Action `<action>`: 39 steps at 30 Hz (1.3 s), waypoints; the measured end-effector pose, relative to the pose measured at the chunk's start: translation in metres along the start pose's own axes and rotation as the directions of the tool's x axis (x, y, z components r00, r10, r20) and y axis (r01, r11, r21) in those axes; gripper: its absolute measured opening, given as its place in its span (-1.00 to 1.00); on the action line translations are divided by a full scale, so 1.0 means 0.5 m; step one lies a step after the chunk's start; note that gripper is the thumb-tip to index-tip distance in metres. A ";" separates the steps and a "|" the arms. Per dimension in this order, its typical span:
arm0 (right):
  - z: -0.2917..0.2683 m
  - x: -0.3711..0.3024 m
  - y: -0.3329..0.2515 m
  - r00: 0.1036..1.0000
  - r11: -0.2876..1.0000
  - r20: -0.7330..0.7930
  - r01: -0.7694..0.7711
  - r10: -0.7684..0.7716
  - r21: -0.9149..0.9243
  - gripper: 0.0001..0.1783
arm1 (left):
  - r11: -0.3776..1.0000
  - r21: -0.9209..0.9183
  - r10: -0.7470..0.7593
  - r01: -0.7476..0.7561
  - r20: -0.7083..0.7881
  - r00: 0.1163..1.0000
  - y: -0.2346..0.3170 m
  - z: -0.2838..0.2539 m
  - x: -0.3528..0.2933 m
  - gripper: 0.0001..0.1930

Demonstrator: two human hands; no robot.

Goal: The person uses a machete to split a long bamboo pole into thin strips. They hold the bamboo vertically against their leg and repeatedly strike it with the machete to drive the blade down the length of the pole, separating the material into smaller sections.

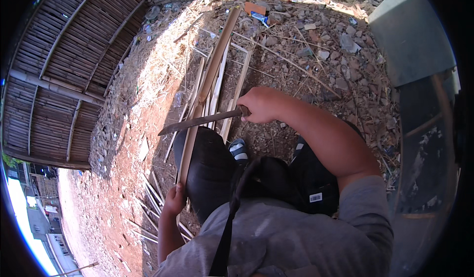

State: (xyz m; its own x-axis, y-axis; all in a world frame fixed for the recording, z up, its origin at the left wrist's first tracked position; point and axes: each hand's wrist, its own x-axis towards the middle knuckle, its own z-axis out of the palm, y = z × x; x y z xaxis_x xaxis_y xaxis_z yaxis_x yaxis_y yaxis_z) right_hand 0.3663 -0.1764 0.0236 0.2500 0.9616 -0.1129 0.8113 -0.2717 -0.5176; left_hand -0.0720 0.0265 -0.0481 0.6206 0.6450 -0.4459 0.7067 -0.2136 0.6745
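Note:
A long split bamboo strip [214, 64] runs from my left side out to the rubble ahead, passing along my left thigh. My left hand [175, 199] is closed round its near end. In my right hand [260, 105] is the handle of a machete [197, 122], its dark blade pointing left. The blade lies across the strip just beyond my knee; whether it cuts into the bamboo I cannot tell. More bamboo strips [239, 87] lie on the ground beyond my knee, beside and under the held one.
Several thin bamboo pieces [154, 198] are scattered on the dirt at my left. A bamboo slat wall [59, 45] stands at far left. Broken brick and stone rubble [340, 55] spreads ahead and right, with a blue wrapper [259, 18]. A grey panel [412, 37] leans at right.

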 end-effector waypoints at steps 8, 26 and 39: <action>-0.045 -0.021 0.083 0.977 0.992 -0.172 -0.123 0.124 0.021 -0.63 | 1.000 -0.006 -0.006 0.006 0.006 1.000 0.024 0.005 0.000 -0.29; -0.015 -0.004 -0.012 0.997 0.997 -0.080 -0.021 0.014 -0.080 -0.77 | 0.999 -0.019 0.044 -0.043 0.028 0.999 -0.010 0.000 0.005 -0.33; -0.032 -0.013 0.069 0.970 0.986 -0.183 -0.144 0.158 0.088 -0.70 | 0.998 -0.025 -0.056 0.056 0.004 0.998 0.016 0.005 -0.001 -0.31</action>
State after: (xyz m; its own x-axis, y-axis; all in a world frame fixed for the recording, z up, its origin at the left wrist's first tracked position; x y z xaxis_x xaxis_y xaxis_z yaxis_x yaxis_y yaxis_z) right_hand 0.4008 -0.1927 0.0199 0.4676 0.8832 -0.0360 0.7172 -0.4028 -0.5687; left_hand -0.0660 0.0226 -0.0440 0.5816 0.6530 -0.4851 0.7314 -0.1588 0.6632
